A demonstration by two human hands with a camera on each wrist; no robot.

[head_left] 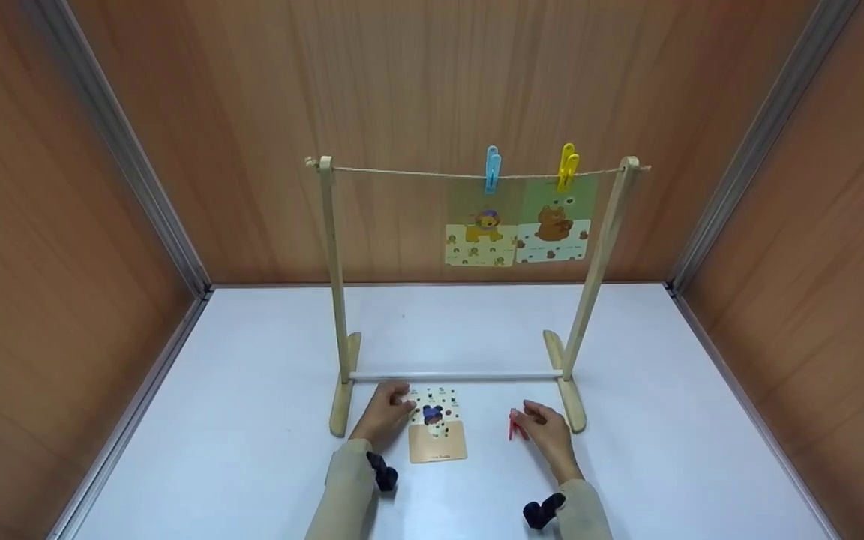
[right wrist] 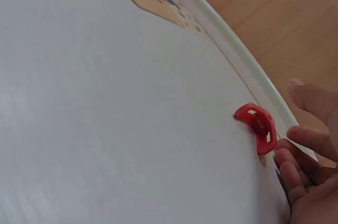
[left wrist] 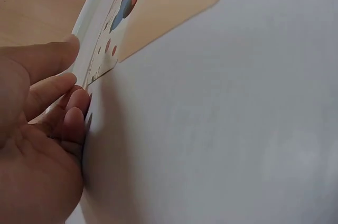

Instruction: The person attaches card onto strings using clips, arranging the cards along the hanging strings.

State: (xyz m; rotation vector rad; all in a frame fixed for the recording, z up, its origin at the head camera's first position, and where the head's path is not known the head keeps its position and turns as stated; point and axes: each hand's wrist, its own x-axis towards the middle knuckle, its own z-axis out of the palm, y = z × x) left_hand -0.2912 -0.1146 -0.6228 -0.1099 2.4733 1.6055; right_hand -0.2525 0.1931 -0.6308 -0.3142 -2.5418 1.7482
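Note:
A card [head_left: 438,448] with a cartoon animal, spotted at the top and tan at the bottom, lies flat on the white table. At its upper left edge is my left hand [head_left: 385,412], fingers loosely bent. The left wrist view has those fingers on the tabletop beside the card [left wrist: 169,5], thumb apart and nothing pinched. To the right, a red clothespin [right wrist: 271,126] stands on the table. My right hand [head_left: 548,435] is right beside it, with thumb and forefinger spread and the other fingers bent; no grip on the clothespin shows in the right wrist view.
Behind the hands stands a wooden rack [head_left: 333,262] with a string [head_left: 402,173] across its top. A blue clothespin [head_left: 492,171] and a yellow clothespin [head_left: 567,169] hold a lion card [head_left: 479,255] and a bear card [head_left: 552,251]. Wood-grain panels [head_left: 402,75] enclose the table [head_left: 252,360].

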